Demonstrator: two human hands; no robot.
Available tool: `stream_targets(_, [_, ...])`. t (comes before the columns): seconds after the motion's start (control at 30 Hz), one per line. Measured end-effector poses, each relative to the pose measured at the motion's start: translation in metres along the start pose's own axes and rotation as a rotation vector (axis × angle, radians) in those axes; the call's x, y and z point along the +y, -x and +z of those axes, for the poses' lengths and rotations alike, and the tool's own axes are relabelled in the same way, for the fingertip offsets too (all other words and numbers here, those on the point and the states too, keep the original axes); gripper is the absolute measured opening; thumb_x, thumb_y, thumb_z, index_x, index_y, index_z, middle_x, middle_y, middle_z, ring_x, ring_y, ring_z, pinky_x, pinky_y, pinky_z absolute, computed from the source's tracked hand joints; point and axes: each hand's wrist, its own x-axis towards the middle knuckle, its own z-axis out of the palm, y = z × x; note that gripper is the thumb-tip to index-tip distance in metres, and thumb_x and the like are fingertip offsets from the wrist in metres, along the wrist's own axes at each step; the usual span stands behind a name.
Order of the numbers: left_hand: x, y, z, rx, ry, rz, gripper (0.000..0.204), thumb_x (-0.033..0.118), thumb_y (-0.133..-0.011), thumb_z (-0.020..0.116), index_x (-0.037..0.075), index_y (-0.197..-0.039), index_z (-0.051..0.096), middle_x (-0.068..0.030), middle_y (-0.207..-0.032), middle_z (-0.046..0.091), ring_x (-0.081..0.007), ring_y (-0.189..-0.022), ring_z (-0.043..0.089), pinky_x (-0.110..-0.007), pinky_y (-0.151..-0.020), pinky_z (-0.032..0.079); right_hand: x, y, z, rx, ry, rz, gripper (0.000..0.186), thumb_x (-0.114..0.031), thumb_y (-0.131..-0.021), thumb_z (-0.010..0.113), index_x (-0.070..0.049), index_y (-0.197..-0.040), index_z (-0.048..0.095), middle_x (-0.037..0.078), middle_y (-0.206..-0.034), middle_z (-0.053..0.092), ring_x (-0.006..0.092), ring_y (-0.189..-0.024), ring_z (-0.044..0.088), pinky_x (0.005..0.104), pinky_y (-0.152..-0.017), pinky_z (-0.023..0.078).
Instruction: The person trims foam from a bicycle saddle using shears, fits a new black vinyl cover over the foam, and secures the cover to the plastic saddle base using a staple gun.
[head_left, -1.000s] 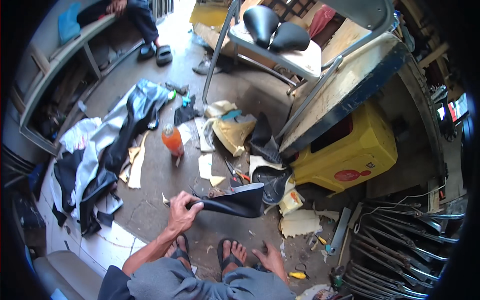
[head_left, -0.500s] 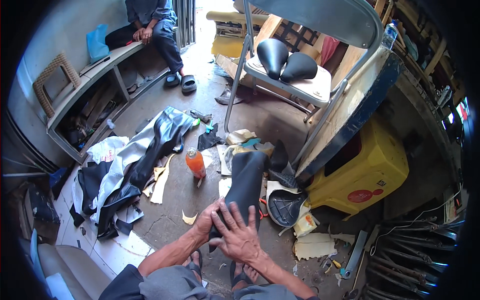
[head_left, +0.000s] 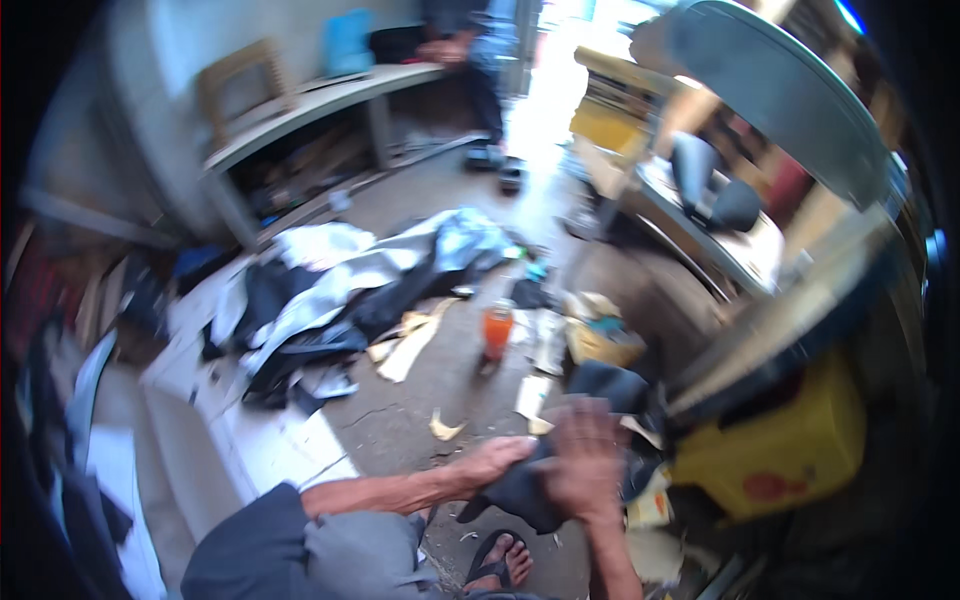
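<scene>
A dark, smooth leather-like piece (head_left: pixel 522 492) lies over my lap area, slightly bent, its far end (head_left: pixel 608 385) reaching away from me. My left hand (head_left: pixel 497 462) grips its left edge, thumb on top and the other fingers mostly hidden. Laid flat across its upper face is my right hand (head_left: pixel 585 460), fingers stretched out and smeared by motion. Beyond the hands, a bottle of orange liquid (head_left: pixel 496 330) stands on the floor, near pale offcuts (head_left: pixel 415 345).
Black and silver sheet material (head_left: pixel 370 290) is heaped at left. To the right are a yellow plastic stool (head_left: pixel 790 440) and a folding chair (head_left: pixel 790 95) bearing two black saddles (head_left: pixel 735 207). Another person (head_left: pixel 480 50) sits on the far bench (head_left: pixel 330 98).
The view has swung to the right-hand side's opposite, so the scene sits farther right and blurs. My right hand has slid along the dark piece, which is now more bent.
</scene>
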Motion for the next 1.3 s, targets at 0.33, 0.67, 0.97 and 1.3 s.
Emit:
stream_targets(0.33, [0.071, 0.033, 0.012, 0.285, -1.032, 0.266, 0.050, 0.043, -0.106, 0.042, 0.001, -0.131, 0.052, -0.0191, -0.137, 0.058, -0.0307, -0.126, 0.058, -0.038, -0.106, 0.045, -0.009, -0.017, 0.045, 0.397, -1.724, 0.857, 0.068, -0.060, -0.102, 0.038, -0.013, -0.152, 0.039, 0.012, -0.136, 0.057, 0.0368, -0.122, 0.057, 0.0508, -0.108, 0.041])
stream_targets(0.67, [0.098, 0.046, 0.082, -0.258, -1.144, 1.396, 0.076, 0.059, -0.102, 0.035, 0.009, -0.158, 0.024, -0.0159, -0.165, 0.017, -0.0398, -0.151, 0.016, -0.063, -0.118, 0.011, -0.064, -0.059, 0.060, 0.117, -1.712, 0.737, 0.069, -0.061, -0.101, 0.040, -0.013, -0.151, 0.039, 0.012, -0.136, 0.057, 0.0364, -0.121, 0.058, 0.0508, -0.108, 0.043])
stream_targets(0.97, [-0.045, 0.053, 0.006, -0.111, -1.138, 1.145, 0.081, 0.064, -0.099, 0.038, 0.016, -0.161, 0.016, -0.0105, -0.166, 0.014, -0.0388, -0.151, 0.014, -0.068, -0.116, 0.007, -0.066, -0.058, 0.060, 0.108, -1.734, 0.734, 0.070, -0.061, -0.101, 0.041, -0.012, -0.151, 0.040, 0.013, -0.135, 0.057, 0.0360, -0.119, 0.059, 0.0507, -0.107, 0.044])
stream_targets(1.3, [0.015, 0.179, -0.070, -0.798, 0.028, 0.200, 0.095, 0.074, -0.094, 0.036, 0.004, -0.157, 0.024, -0.0166, -0.154, 0.039, -0.0307, -0.141, 0.039, -0.048, -0.117, 0.026, -0.061, -0.052, 0.057, 0.141, -1.823, 0.751, 0.071, -0.062, -0.100, 0.042, -0.012, -0.150, 0.040, 0.013, -0.135, 0.058, 0.0356, -0.118, 0.060, 0.0507, -0.106, 0.045])
